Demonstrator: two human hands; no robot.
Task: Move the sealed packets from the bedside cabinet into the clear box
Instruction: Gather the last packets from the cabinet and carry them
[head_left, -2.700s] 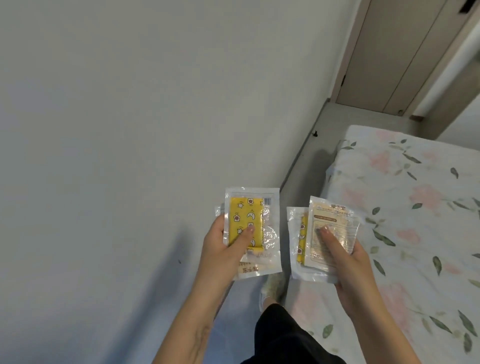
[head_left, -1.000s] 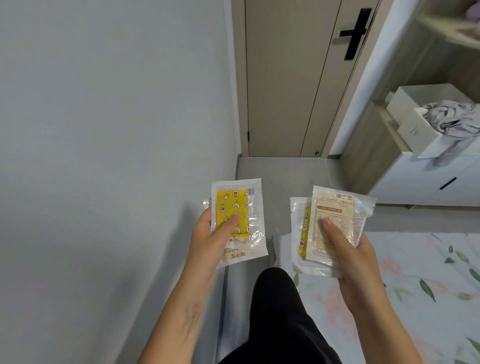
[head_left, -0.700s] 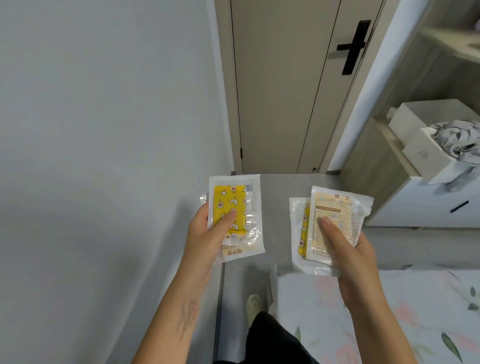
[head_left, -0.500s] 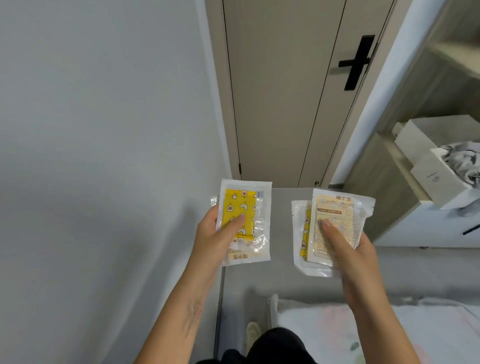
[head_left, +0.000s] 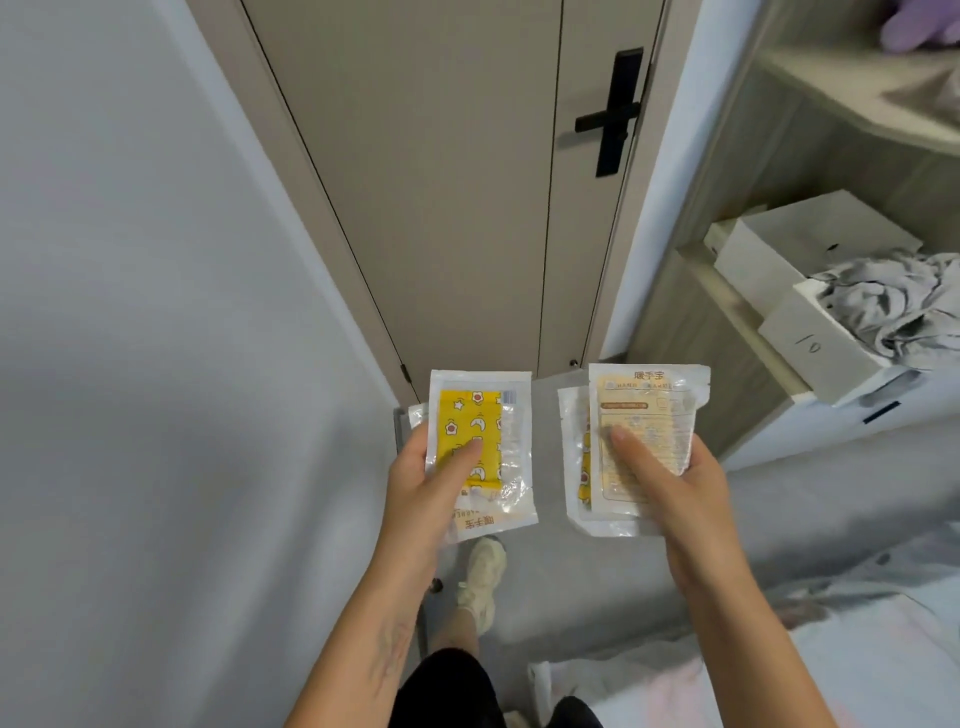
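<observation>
The view had been swung from the flowered bed toward the beige door, so the packets were judged in transit; neither cabinet nor clear box was seen. A clear sealed packet with a yellow patterned insert was gripped by the left hand, two overlapping clear packets by the right hand, as before.

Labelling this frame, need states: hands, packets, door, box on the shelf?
left hand: shut on yellow packet, thumb on its face
right hand: shut on two stacked packets
cream packet: on top of the stack, sealed
rear packet: mostly hidden behind it
door: closed
white box: open, grey cloth spilling out
</observation>
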